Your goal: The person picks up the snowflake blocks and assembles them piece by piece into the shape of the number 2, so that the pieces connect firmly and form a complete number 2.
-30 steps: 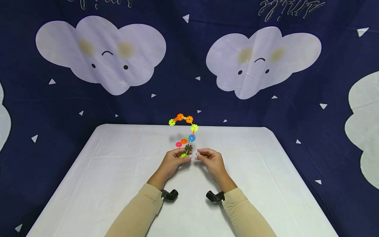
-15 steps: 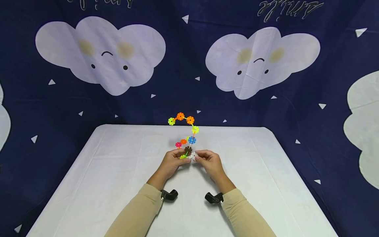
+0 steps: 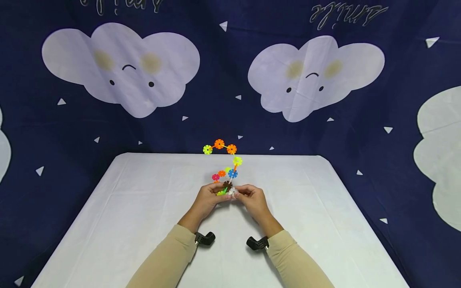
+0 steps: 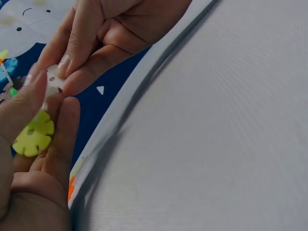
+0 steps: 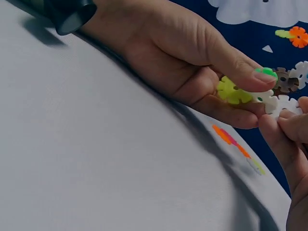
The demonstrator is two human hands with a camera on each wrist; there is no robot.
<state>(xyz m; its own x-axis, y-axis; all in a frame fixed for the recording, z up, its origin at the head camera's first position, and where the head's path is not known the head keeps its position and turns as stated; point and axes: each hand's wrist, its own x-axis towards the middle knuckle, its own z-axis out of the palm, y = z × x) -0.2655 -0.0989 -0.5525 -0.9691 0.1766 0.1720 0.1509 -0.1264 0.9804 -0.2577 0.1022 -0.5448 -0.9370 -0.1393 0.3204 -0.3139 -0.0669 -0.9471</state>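
A chain of interlocking snowflake discs rises from my left hand (image 3: 208, 198). It runs from a brown disc (image 3: 227, 185) through a blue disc (image 3: 233, 173) and curves over orange discs to a yellow end disc (image 3: 207, 149). My left thumb and fingers pinch the chain's lower end, around a yellow-green disc (image 4: 34, 134) and a white one. My right hand (image 3: 255, 200) pinches another white snowflake disc (image 5: 285, 103) against that end. Fingers partly cover the contact, so whether the slots interlock is unclear.
A row of discs with a pink disc (image 3: 215, 177) and orange ones shows behind the left hand; whether it joins the chain is unclear. White cloth covers the table (image 3: 144, 232). A dark blue curtain (image 3: 223, 80) with clouds hangs behind. Each wrist carries a black camera (image 3: 205, 239).
My right hand has moved left and slightly down, bringing its white disc against the chain's end. The chain's upper part has shifted slightly. My left hand keeps its hold.
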